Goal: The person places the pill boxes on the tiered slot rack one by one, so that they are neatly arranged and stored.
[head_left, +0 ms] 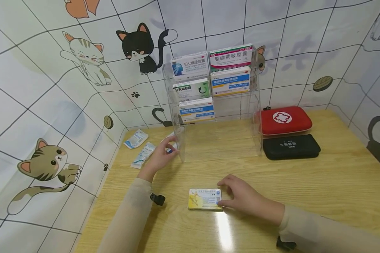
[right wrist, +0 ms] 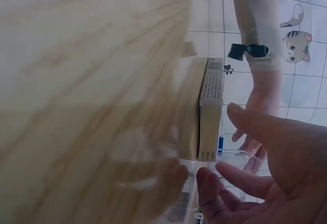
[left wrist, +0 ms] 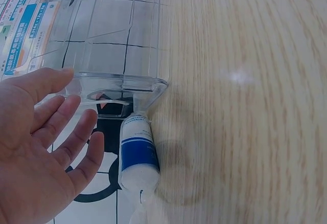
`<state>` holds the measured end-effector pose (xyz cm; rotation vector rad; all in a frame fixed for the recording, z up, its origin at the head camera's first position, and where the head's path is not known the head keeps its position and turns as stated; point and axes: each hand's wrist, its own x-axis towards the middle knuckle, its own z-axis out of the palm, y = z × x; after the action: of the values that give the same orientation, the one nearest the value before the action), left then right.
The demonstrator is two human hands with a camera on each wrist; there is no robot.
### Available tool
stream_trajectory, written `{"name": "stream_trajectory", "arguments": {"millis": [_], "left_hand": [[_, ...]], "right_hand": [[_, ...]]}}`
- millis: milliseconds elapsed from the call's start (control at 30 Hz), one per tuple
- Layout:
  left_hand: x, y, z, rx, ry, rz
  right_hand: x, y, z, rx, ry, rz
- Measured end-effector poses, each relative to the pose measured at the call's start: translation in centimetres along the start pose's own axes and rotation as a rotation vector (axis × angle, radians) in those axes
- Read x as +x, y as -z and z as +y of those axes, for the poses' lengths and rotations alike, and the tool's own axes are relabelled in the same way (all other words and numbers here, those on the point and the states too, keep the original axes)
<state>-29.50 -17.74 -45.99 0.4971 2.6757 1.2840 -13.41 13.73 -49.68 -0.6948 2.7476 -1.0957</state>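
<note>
A yellow-and-white medicine box point(head_left: 202, 199) lies flat on the wooden table. My right hand point(head_left: 245, 196) is at its right end, thumb tip over the lower right corner and fingers near the upper one. In the right wrist view, thumb and fingers are spread around the end of the box point(right wrist: 210, 119). My left hand point(head_left: 162, 155) reaches to the left side of the clear acrylic rack point(head_left: 234, 137), its fingers loosely bent. Past those fingertips, in the left wrist view, lies a white bottle with a blue band point(left wrist: 139, 155), wrapped in clear plastic.
Several medicine boxes, such as the green-and-white one point(head_left: 191, 89), fill the rack's upper shelves. Two small plastic packets point(head_left: 136, 139) lie at the table's left. To the rack's right are a red first-aid case point(head_left: 285, 120) and a black zip case point(head_left: 291, 147). Tiled walls stand behind.
</note>
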Motion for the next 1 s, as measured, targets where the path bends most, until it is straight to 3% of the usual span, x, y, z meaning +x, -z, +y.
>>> {"name": "stream_trajectory", "arguments": {"millis": [300, 533, 767, 1000], "left_hand": [[0.1, 0.0, -0.2, 0.002, -0.015, 0.004], [0.1, 0.0, -0.3, 0.004, -0.024, 0.005], [0.2, -0.1, -0.7, 0.007, -0.002, 0.004], [0.2, 0.0, -0.5, 0.004, -0.006, 0.003]], "right_hand": [[0.1, -0.4, 0.1, 0.111, -0.061, 0.007], [0.1, 0.9, 0.3, 0.259, -0.139, 0.044], [0.4, 4.1, 1.0, 0.217, -0.033, 0.247], [2.1, 10.3, 1.7, 0.032, 0.006, 0.465]]}}
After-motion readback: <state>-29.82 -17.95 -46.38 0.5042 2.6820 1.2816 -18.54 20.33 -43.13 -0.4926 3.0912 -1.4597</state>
